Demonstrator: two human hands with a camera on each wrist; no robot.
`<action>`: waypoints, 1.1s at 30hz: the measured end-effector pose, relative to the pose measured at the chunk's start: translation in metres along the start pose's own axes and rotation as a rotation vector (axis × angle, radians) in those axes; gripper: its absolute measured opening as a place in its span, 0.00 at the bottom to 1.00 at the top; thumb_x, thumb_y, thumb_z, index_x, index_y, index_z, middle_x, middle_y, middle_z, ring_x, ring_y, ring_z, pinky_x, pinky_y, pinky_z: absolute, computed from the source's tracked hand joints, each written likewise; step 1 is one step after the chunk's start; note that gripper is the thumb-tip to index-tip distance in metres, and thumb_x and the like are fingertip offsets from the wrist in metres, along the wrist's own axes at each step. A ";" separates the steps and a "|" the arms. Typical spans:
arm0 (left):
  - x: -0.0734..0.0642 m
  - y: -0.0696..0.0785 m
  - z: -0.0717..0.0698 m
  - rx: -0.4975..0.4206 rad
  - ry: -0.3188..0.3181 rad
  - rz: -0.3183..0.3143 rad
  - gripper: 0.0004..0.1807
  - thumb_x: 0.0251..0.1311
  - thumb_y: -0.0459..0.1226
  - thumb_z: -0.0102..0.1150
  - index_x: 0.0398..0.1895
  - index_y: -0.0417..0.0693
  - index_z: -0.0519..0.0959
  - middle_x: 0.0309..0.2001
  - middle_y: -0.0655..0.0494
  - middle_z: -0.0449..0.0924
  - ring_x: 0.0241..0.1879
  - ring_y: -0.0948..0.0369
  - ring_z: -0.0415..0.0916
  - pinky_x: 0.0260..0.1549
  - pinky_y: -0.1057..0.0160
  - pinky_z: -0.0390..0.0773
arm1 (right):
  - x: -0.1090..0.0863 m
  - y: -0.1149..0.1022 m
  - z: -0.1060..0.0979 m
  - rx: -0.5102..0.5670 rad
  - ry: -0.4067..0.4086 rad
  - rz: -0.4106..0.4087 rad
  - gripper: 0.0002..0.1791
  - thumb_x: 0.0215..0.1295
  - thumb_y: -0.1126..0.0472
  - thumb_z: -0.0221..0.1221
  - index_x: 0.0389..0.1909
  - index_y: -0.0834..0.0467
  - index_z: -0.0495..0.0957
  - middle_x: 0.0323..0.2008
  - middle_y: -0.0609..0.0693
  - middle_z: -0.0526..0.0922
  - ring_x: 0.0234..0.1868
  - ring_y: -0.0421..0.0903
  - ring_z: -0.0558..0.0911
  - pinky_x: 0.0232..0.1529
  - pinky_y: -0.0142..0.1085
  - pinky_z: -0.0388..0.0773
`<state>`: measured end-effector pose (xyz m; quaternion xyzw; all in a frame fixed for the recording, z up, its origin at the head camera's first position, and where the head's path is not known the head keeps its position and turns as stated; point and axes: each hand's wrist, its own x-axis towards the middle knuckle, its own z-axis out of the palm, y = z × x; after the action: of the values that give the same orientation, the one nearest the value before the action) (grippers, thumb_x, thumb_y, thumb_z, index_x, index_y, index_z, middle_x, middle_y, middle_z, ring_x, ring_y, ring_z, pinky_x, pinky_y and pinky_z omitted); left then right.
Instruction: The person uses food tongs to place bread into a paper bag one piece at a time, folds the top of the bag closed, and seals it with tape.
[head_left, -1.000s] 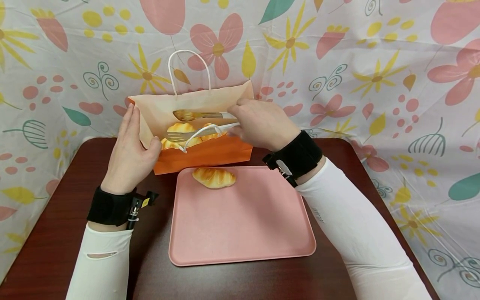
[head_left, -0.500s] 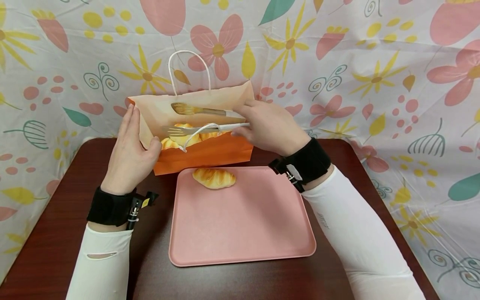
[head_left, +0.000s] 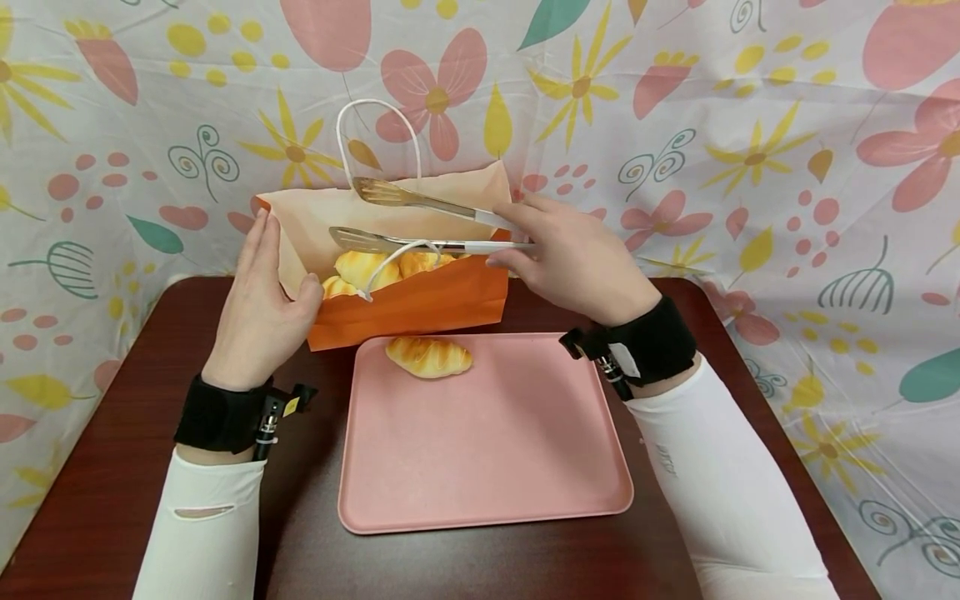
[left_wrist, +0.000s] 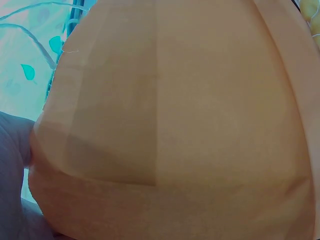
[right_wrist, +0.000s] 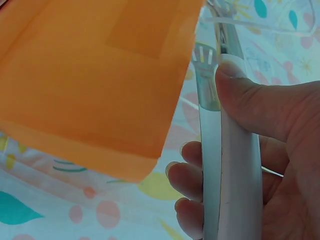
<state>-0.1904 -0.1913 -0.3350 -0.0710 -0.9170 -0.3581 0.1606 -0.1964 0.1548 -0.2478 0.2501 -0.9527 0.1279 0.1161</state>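
Note:
My right hand [head_left: 573, 258] grips a pair of tongs [head_left: 495, 247] by their white handles. Their slotted tips are spread apart over the mouth of an orange paper bag [head_left: 420, 304], with nothing between them. In the right wrist view, the thumb lies along one tong handle [right_wrist: 240, 175] and curled fingers wrap the other. Inside the bag are several bread rolls [head_left: 367, 268], partly hidden by its front edge and white handle. My left hand [head_left: 258, 304] rests on the bag's left side, its fingers straight. The bag's side panel [left_wrist: 200, 100] fills most of the left wrist view.
A pink tray [head_left: 487, 450] lies in front of the bag on the dark wooden table [head_left: 300, 533]. One croissant-like roll [head_left: 429, 357] sits at the tray's back left. Behind the table hangs a floral cloth [head_left: 570, 50].
My right hand has moved to the right, drawing the tongs up and back from the rolls. The tong tips have tilted upward and now sit higher. My left hand has stayed in place.

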 end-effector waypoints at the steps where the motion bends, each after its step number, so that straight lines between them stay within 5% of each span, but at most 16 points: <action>1: 0.000 0.000 0.000 -0.001 -0.001 0.000 0.45 0.66 0.44 0.47 0.83 0.47 0.42 0.84 0.54 0.36 0.83 0.51 0.41 0.77 0.40 0.52 | -0.002 0.001 -0.001 0.007 0.005 0.010 0.30 0.67 0.44 0.64 0.69 0.44 0.74 0.55 0.47 0.81 0.46 0.45 0.82 0.50 0.46 0.80; 5: 0.000 0.000 0.000 -0.001 -0.006 -0.005 0.45 0.67 0.44 0.47 0.83 0.47 0.42 0.84 0.54 0.36 0.83 0.50 0.41 0.77 0.39 0.52 | -0.013 0.007 -0.004 0.025 0.040 0.030 0.32 0.67 0.45 0.64 0.71 0.44 0.73 0.68 0.47 0.77 0.55 0.47 0.84 0.59 0.48 0.79; 12: -0.002 0.001 -0.001 0.005 -0.011 -0.012 0.44 0.67 0.44 0.47 0.83 0.47 0.42 0.84 0.56 0.35 0.83 0.50 0.41 0.77 0.40 0.51 | -0.030 0.015 -0.008 0.056 0.089 0.057 0.33 0.66 0.42 0.64 0.72 0.37 0.71 0.56 0.44 0.82 0.42 0.44 0.80 0.48 0.43 0.79; 23: -0.001 0.000 0.000 0.007 -0.006 -0.004 0.45 0.67 0.44 0.47 0.83 0.47 0.42 0.84 0.55 0.36 0.82 0.49 0.42 0.77 0.38 0.52 | -0.061 0.029 -0.015 0.095 0.196 0.054 0.32 0.64 0.48 0.67 0.70 0.41 0.73 0.55 0.44 0.83 0.45 0.43 0.81 0.50 0.40 0.77; 33: -0.001 -0.001 0.000 0.010 -0.005 -0.004 0.45 0.67 0.44 0.47 0.83 0.47 0.42 0.84 0.55 0.36 0.82 0.49 0.43 0.77 0.39 0.53 | -0.090 0.039 -0.009 0.127 0.259 0.053 0.35 0.62 0.53 0.70 0.70 0.35 0.72 0.49 0.40 0.83 0.44 0.36 0.76 0.46 0.24 0.72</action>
<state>-0.1895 -0.1920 -0.3360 -0.0695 -0.9193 -0.3535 0.1581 -0.1381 0.2306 -0.2720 0.2130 -0.9261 0.2222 0.2183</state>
